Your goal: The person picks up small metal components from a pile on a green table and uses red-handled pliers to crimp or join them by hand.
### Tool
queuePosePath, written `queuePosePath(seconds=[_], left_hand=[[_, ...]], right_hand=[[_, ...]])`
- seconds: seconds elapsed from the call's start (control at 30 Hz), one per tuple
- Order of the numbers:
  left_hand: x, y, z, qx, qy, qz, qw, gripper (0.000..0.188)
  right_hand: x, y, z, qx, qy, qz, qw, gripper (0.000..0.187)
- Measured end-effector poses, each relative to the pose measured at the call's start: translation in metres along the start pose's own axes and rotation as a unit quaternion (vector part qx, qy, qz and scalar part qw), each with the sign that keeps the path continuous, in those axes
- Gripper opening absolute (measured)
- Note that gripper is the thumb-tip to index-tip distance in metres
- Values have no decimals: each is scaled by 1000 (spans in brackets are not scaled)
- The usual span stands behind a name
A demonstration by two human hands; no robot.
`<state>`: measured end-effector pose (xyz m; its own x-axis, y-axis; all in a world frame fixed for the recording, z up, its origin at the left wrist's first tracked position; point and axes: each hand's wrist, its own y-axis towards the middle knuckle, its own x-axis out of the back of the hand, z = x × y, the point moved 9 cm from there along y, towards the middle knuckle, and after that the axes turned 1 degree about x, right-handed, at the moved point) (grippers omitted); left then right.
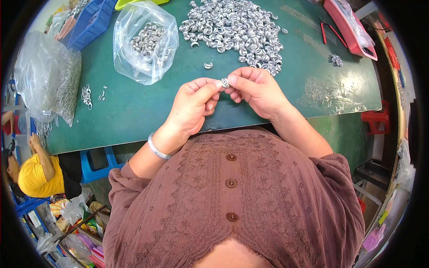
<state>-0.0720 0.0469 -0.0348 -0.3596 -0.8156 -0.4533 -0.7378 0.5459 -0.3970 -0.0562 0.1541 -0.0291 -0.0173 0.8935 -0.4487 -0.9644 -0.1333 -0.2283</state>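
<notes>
Held silver piece partly hidden; lime container cut off above.

The broad heap of small, curved silver metal pieces blocks the far middle of the green tabletop. Left of the heap, a clear plastic bag leaves only a narrow gap, widening toward the person. Right of it, a hand could pass as far as the red-handled pliers and pink plastic tray. Before it, the left hand and right hand obstruct.
</notes>
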Motion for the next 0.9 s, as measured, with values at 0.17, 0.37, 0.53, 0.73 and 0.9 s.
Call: queuePosePath(seconds=[0.17, 0.37, 0.53, 0.73, 0.9], left_hand=[[-1, 0, 6, 42, -16, -1, 999, 17], [-1, 4, 12, 72, -18, 14, 997, 20], [-1, 5, 23, 143, -97, 36, 984, 20], [-7, 5, 30, 179, -176, 75, 965, 20], [-7, 6, 31, 180, -187, 76, 963, 19]], right_hand=[[2, 0, 0, -1, -31, -22, 999, 14], [0, -1, 0, -9, -53, -21, 998, 14], [2, -1, -2, -10, -6, -21, 1000, 14], [3, -1, -1, -10, 0, -14, 1000, 15], [1, -2, 2, -3, -6, -12, 1000, 15]])
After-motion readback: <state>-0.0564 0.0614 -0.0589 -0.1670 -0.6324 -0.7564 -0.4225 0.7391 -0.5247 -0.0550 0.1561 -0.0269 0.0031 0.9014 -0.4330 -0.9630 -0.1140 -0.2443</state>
